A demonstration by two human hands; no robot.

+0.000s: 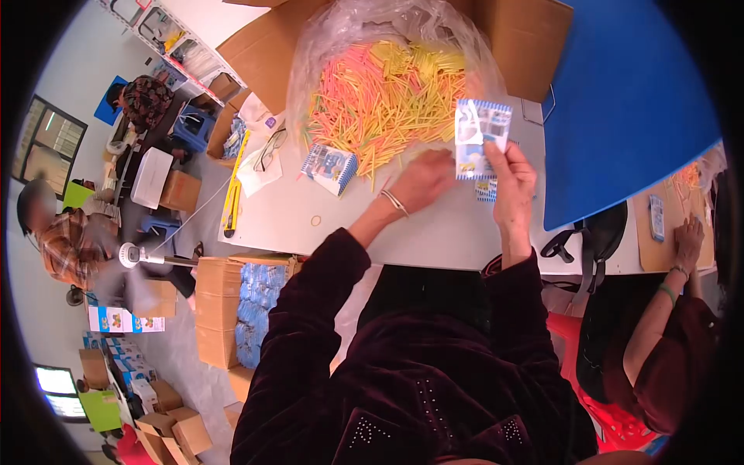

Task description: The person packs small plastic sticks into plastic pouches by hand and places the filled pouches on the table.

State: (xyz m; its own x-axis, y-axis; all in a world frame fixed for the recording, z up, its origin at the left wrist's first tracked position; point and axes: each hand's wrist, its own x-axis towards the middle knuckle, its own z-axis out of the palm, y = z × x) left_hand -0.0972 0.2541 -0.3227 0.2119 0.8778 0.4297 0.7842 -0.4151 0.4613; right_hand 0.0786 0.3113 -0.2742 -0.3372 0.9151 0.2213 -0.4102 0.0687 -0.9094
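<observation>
My right hand (513,182) pinches a blue-and-white printed packet (470,139) by its right edge, thumb on the front, above the table. To the left of that packet is my left hand (425,182), its fingers blurred and partly hidden, so their hold is unclear. Behind both hands, an open plastic bag (301,85) in a cardboard box is heaped with thin pink, yellow and green sticks (387,101). Another blue-and-white packet (329,166) leans at the heap's front edge. Part of a further packet (486,191) shows beneath the held one.
On the white table (310,225) lie eyeglasses (270,149) and a yellow cutter or ruler (236,186). A blue board or panel (612,93) stands right. A carton of blue packets (262,302) sits front left. A co-worker's hand (687,240) is at far right, beside a black bag (601,240).
</observation>
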